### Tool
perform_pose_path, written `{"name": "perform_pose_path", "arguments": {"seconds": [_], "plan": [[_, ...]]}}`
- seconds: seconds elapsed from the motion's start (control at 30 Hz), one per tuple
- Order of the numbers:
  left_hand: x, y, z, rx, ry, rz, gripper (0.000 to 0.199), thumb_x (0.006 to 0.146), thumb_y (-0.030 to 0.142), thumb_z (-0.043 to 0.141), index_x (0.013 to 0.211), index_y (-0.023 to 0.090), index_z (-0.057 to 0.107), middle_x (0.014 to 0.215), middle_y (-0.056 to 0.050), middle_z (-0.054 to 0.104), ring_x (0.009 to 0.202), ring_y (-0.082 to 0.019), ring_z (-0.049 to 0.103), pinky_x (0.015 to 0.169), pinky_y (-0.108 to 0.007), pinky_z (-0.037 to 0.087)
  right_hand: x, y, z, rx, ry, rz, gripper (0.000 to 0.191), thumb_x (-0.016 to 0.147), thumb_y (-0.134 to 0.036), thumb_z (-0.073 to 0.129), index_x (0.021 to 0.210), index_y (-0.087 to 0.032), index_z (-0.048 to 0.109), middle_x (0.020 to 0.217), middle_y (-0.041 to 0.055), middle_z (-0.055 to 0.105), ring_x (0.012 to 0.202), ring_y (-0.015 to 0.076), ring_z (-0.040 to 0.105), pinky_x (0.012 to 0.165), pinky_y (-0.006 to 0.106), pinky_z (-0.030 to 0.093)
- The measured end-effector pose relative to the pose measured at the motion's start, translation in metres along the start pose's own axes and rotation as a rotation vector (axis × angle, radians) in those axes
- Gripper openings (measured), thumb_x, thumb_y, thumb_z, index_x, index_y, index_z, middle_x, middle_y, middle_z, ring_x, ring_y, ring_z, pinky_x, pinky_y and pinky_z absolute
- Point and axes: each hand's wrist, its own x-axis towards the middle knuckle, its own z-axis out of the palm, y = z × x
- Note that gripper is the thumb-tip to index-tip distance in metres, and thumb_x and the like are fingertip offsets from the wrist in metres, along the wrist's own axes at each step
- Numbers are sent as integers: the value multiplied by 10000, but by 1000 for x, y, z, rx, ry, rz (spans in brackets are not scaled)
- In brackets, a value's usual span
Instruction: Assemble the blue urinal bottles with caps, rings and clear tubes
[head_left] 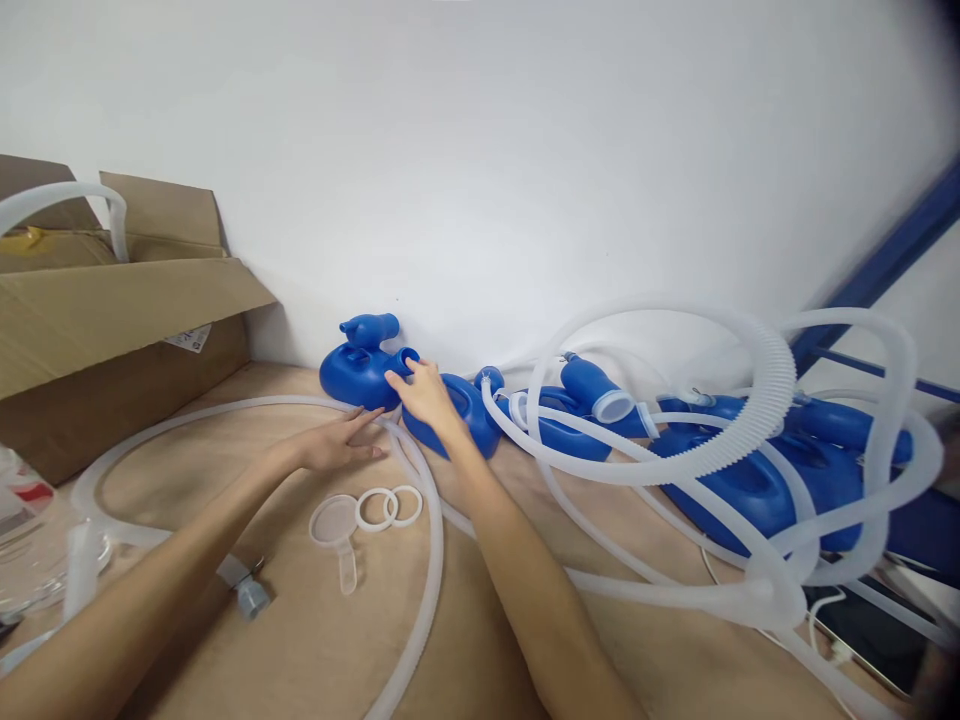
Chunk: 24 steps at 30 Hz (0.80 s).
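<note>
My right hand [425, 390] reaches to the mouth of a blue plastic bottle [352, 377], its thumb and fingers at the neck. My left hand [345, 441] has its fingers stretched out low beside the same bottle, near a translucent hose [289, 401]. On top of that bottle lies a small blue spouted piece [369, 330]. A second blue bottle [474, 425] stands just right of it, partly behind my right wrist. In front of my left hand lie a clear round cap with a tab [334, 522] and two white rings [407, 506], overlapping.
More blue bottles [724, 480] with coiled translucent hoses [757, 400] fill the right side, near a dark phone [870, 630]. An open cardboard box [127, 310] stands at the left. A grey connector [253, 597] lies beside my left forearm. A white wall [480, 180] rises behind.
</note>
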Motion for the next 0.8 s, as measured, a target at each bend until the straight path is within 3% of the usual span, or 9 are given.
{"name": "perform_pose_path", "arguments": {"seconds": [0.1, 0.17, 0.23, 0.33, 0.4, 0.5, 0.63, 0.7, 0.8], "plan": [[-2, 11, -11, -17, 104, 44, 937, 823, 784, 512, 1530, 168, 536, 1572, -187, 543, 1407, -402, 556, 1146, -503, 462, -12, 4, -44, -138, -1, -2, 505, 1038, -500, 544, 1436, -202, 631, 1429, 138, 665, 1352, 291, 582, 1137, 415, 436], [-8, 25, -24, -33, 181, 85, 804, 884, 730, 470, 1455, 180, 609, 1468, -160, 651, 1264, -365, 668, 1088, -479, 512, -28, 7, -71, -259, 47, 52, 459, 1004, -424, 626, 1348, -127, 686, 1441, 239, 625, 1419, 405, 488, 1188, 586, 314], [-16, 46, -38, -50, 246, 127, 679, 930, 670, 470, 1390, 207, 655, 1389, -114, 713, 1176, -321, 712, 1024, -430, 555, -49, 10, -91, -413, 61, 99, 411, 972, -382, 682, 1248, -81, 726, 1406, 296, 625, 1434, 459, 447, 1199, 664, 201], [-29, 80, -52, -81, 352, 197, 554, 970, 614, 492, 1326, 239, 692, 1291, -62, 764, 1114, -275, 734, 932, -361, 590, -83, 14, -113, -725, -31, 90, 532, 953, -464, 707, 1331, -91, 677, 1298, 267, 700, 1309, 421, 585, 1185, 600, 261], [-28, 101, -51, -57, 398, 244, 528, 992, 596, 482, 1315, 239, 699, 1267, -59, 772, 1096, -268, 737, 905, -352, 595, -103, 20, -122, -876, -46, 28, 653, 890, -481, 785, 1399, -100, 635, 1282, 257, 714, 1320, 425, 582, 1196, 582, 251], [-7, 126, -34, 120, 375, 292, 520, 1015, 540, 462, 1393, 236, 650, 1397, -92, 701, 1232, -297, 679, 1012, -409, 560, -123, 36, -129, -972, -19, -3, 691, 862, -481, 816, 1414, -111, 626, 1232, 239, 738, 1275, 424, 609, 1210, 587, 205], [46, 148, -2, 189, 314, 340, 634, 971, 450, 562, 1564, 238, 486, 1664, -125, 435, 1490, -351, 453, 1216, -512, 378, -131, 60, -130, -897, 64, 16, 625, 930, -392, 752, 1475, -153, 564, 1240, 193, 739, 1133, 371, 677, 1131, 545, 311], [72, 153, 7, 172, 284, 337, 604, 1003, 379, 499, 1585, 227, 457, 1669, -117, 429, 1514, -321, 427, 1246, -485, 338, -130, 68, -131, -845, 93, -38, 607, 944, -471, 723, 1442, -149, 588, 1241, 194, 734, 1148, 366, 662, 1101, 512, 339], [102, 153, 9, 114, 256, 287, 520, 1061, 302, 369, 1552, 182, 493, 1594, -129, 528, 1457, -273, 506, 1218, -444, 384, -128, 73, -134, -798, 110, -103, 644, 993, -655, 547, 1351, -131, 653, 1193, 201, 743, 1138, 369, 655, 1121, 523, 309]]}}
